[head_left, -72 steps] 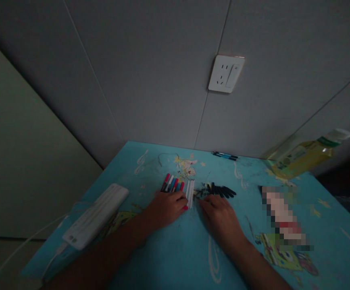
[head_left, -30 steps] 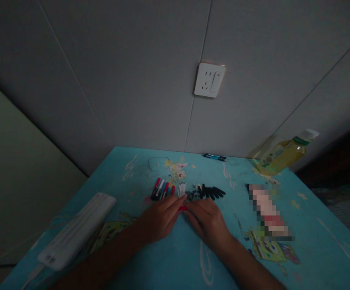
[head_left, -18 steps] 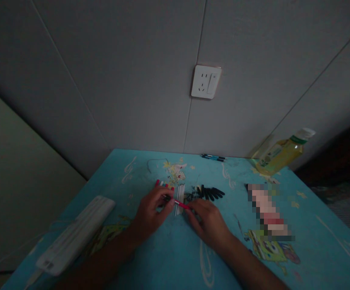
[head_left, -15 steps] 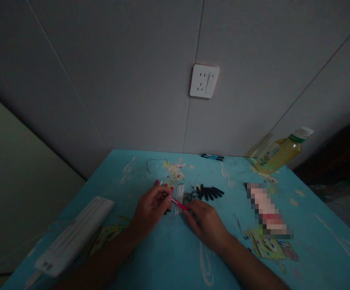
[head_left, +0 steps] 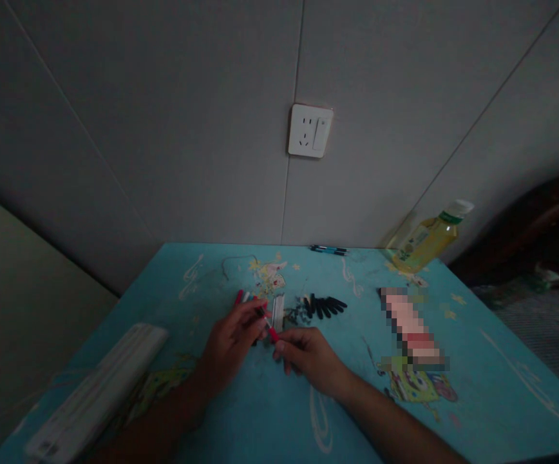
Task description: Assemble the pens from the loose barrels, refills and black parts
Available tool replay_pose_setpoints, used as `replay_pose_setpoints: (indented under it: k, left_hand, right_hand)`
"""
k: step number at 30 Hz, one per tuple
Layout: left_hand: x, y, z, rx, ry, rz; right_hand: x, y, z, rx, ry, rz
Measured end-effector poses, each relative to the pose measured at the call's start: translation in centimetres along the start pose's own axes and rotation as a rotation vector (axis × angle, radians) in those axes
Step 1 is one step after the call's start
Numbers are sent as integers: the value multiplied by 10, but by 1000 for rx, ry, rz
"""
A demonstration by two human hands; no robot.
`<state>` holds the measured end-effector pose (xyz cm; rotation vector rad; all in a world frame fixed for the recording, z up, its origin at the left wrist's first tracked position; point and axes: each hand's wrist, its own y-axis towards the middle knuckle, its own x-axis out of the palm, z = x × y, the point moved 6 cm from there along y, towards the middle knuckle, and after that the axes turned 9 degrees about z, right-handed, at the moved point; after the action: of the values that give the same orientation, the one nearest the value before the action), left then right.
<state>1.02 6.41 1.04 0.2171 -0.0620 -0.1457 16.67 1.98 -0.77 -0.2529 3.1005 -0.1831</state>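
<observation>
A slim pen with a red end [head_left: 273, 334] and a pale, dark-tipped stretch is held between my hands above the table. My left hand [head_left: 228, 341] pinches its upper left end. The fingers of my right hand [head_left: 311, 356] are closed on the red end. Just behind lies a row of thin white sticks [head_left: 278, 312], like pen refills. Partly covered by my left hand are several pens with red ends [head_left: 239, 297]. Right of the sticks, short black pieces that look like pen caps [head_left: 326, 307] lie fanned out, with small dark bits beside them.
On the blue patterned table [head_left: 241, 425], a white power strip [head_left: 100, 390] lies at left. Blue and black pens [head_left: 328, 249] lie by the wall. A bottle of yellow liquid [head_left: 427, 241] stands at back right, near a blurred pink package [head_left: 412, 325]. A socket [head_left: 310, 131] is on the wall.
The whole view has shifted a little. My hands still hold the pen, which now tilts more steeply, its red end lower and nearer to me.
</observation>
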Motion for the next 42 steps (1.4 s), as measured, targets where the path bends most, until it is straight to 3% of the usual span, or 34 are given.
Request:
replay_pose_setpoints:
  k: [9,19,23,33,42]
  left_hand:
    - [-6,3,12,42,7,117]
    - [-43,22,21,24,87,468]
    - [-51,30,18,25,161,454]
    - [-46,34,8,58,162,424]
    - [-61,42,12,165,479,451]
  right_hand:
    - [-5,0,-1,6,53,-12]
    - [-7,-4,0,-87,-161,68]
    - [-8,-6,-8,-164,-263,91]
    - [-13,-2,-8,-226,-352,120]
    - [-13,-5,-11,-232,-382,106]
